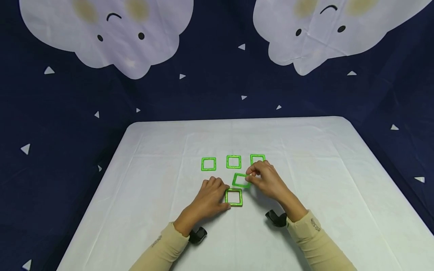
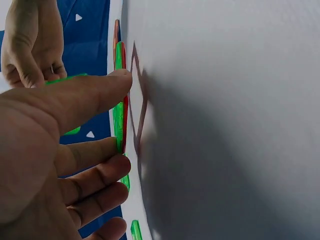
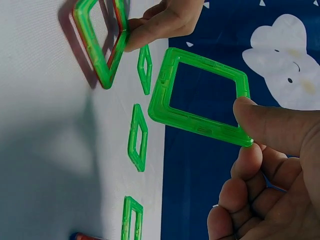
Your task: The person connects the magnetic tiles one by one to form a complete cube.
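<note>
White table point(image 1: 162, 169), three green frames point(image 1: 234, 167), left hand point(image 1: 208, 195) gripping stacked pair point(image 3: 93, 47), right hand point(image 1: 268, 180) pinching one frame point(image 3: 166, 85)

The green square frame point(image 3: 204, 128) in the right hand point(image 1: 266, 178) looks like translucent plastic, smooth and glossy with pale glints, and the stacked green and red frames point(image 3: 91, 45) at the left hand point(image 1: 211, 195) share that shiny plastic look, as do the other green frames point(image 1: 234, 167). Under them, the white tablecloth point(image 1: 149, 188) is matt fabric, mostly smooth but marked by faint fold creases, while the navy backdrop point(image 1: 210, 60) is dull, slightly wrinkled cloth. The beige sleeves point(image 1: 318, 241) are matt cloth too, and the black wrist devices point(image 1: 197, 236) appear to be hard, smooth plastic.
</note>
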Tool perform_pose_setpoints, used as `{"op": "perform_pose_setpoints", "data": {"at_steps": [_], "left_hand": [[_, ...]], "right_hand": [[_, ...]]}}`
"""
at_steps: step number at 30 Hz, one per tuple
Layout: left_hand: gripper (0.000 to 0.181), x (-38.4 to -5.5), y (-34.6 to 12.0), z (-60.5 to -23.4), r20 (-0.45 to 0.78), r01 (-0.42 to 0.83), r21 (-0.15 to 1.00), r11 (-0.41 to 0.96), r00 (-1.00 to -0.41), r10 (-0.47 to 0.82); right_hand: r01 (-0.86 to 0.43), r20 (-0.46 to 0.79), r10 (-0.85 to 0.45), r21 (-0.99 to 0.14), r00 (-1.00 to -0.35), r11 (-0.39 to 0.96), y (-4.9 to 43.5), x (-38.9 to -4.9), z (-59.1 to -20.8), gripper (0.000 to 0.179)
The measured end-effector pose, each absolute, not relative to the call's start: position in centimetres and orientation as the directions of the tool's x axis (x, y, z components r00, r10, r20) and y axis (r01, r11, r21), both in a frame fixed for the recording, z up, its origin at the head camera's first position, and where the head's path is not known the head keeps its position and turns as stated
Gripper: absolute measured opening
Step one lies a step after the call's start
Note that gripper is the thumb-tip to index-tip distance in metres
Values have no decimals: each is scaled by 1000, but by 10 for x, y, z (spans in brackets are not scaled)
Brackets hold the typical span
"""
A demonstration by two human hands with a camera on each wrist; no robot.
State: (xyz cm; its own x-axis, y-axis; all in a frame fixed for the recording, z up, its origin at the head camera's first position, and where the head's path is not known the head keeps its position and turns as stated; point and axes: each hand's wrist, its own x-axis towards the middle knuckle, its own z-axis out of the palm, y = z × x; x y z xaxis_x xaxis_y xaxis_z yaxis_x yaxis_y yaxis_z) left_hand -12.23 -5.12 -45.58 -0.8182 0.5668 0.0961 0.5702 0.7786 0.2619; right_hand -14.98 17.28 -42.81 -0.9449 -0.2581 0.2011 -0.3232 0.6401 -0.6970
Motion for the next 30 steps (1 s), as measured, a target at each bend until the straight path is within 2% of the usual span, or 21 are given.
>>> {"op": "perform_pose_setpoints", "data": {"at_steps": [13,22,30], "left_hand": [[51,-120,-48,-461,87,572,211,792,-818,568],[55,-118,-51,-461,98,569,173,804,-822,561],[55,-117,-59,-461,120,552,188,812,-834,539]], "right_hand": [[-311,190,-252,-704,-949,639,164,-150,-432,10],[-359,222,-288,-682,-932,637,158,-153,-438,10],[-378,226,-308,-663,-924,647,155,-154,-440,9]]}}
